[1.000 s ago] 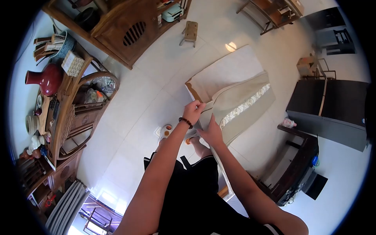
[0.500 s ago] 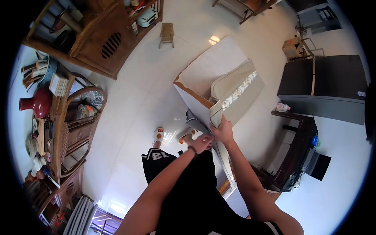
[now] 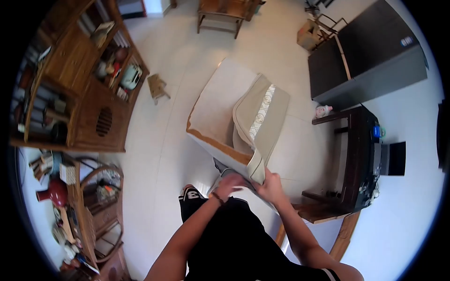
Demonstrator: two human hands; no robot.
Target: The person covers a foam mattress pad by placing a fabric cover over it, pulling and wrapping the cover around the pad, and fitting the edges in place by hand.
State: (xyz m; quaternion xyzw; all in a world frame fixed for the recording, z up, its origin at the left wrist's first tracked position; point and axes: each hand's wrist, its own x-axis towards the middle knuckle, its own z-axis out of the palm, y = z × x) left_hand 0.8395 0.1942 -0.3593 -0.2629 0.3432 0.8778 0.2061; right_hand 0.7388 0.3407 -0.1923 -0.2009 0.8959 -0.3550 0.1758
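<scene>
A large white block with a ragged brown edge (image 3: 208, 96) stands in front of me, like a padded cushion or mattress piece. Over its right side lies a beige fabric cover (image 3: 276, 105) with a white patterned band (image 3: 262, 112). My right hand (image 3: 271, 186) is closed round the near corner of this cover, which folds upward at the fingers. Just left of it, my left hand (image 3: 229, 184) is slightly blurred, fingers stretched out and apart, close over the grey cloth (image 3: 225, 166) along the block's near side.
A small wooden stool (image 3: 157, 87) stands on the tiled floor beyond the block, left of it. Wooden cabinets (image 3: 101, 117) line the left. To the right are a dark refrigerator (image 3: 370, 51) lying along the view, a pink-white bottle (image 3: 323, 111) and a dark wooden table (image 3: 349, 150).
My view has turned, and the block and cover now sit lower and further left in it. My left hand has opened and come away from my right, which keeps its hold on the cover.
</scene>
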